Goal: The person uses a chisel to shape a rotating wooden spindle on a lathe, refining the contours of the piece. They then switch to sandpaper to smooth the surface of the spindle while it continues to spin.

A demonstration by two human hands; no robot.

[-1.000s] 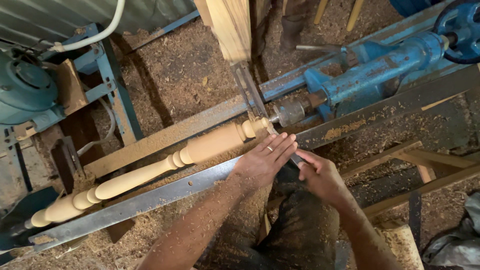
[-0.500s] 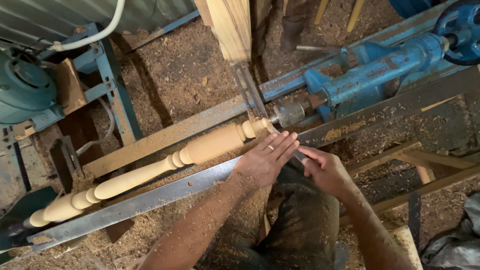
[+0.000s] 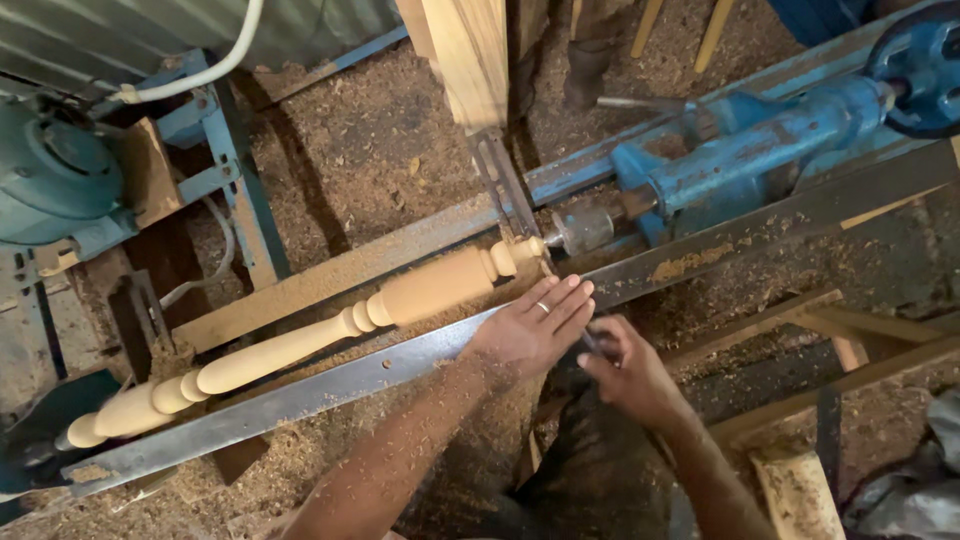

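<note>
While pressed flat, fingers together, on the long grey steel tool rest [image 3: 300,392], left hand [image 3: 530,325] lies just beside the pale turned wooden spindle [image 3: 300,345] mounted between lathe centres. Right hand [image 3: 625,370] curled round a dark tool handle, mostly hidden. Could catch fingertips if spindle spins; little room near the blue tailstock [image 3: 740,170], open sawdust floor below.

One turned wooden spindle [image 3: 330,330], one blue tailstock [image 3: 750,160], two hands, one ring [image 3: 543,307].

Tool [image 3: 590,343] mostly hidden under left hand [image 3: 530,330]; handwheel [image 3: 920,65] cropped.
</note>
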